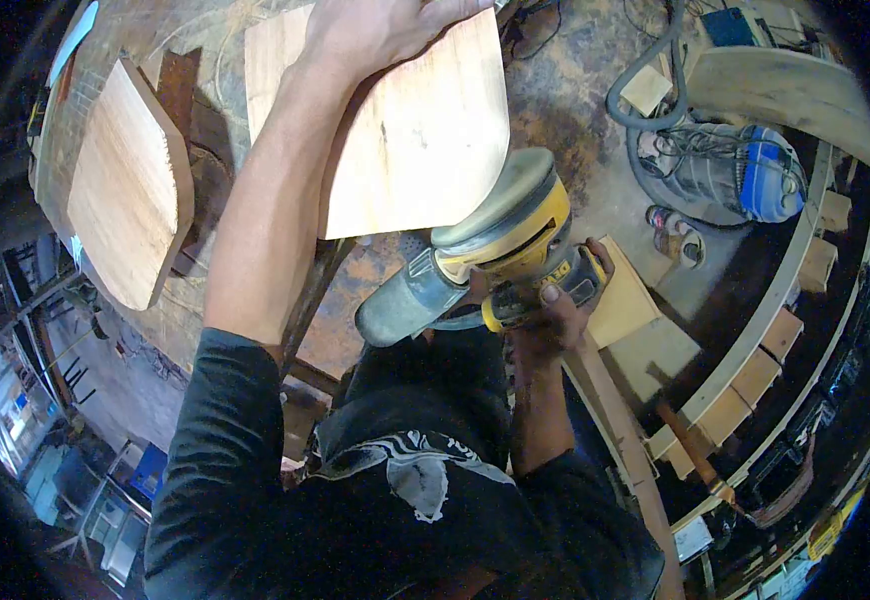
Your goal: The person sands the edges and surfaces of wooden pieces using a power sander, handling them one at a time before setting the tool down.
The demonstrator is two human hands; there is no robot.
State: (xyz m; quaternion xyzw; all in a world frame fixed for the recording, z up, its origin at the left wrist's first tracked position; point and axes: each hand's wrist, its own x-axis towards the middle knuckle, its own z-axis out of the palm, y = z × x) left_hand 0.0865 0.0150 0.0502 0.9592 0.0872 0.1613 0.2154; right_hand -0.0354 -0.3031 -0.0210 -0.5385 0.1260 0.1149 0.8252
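Observation:
My left hand (375,28) lies flat on a pale wooden board (425,140) that rests on a worn workbench (145,60). A yellow and black orbital sander (500,245) sits in my right hand (555,300), just off the board's near right edge, with its round pad turned up and away from the wood. A grey dust bag sticks out of the sander toward my body. A second pale board (130,195) with angled corners lies to the left on the same bench.
A blue and grey shop vacuum (745,175) with a thick hose stands on the stained floor at the right. Curved wooden frames with small blocks (775,330) run along the right side. Loose cords lie near the top.

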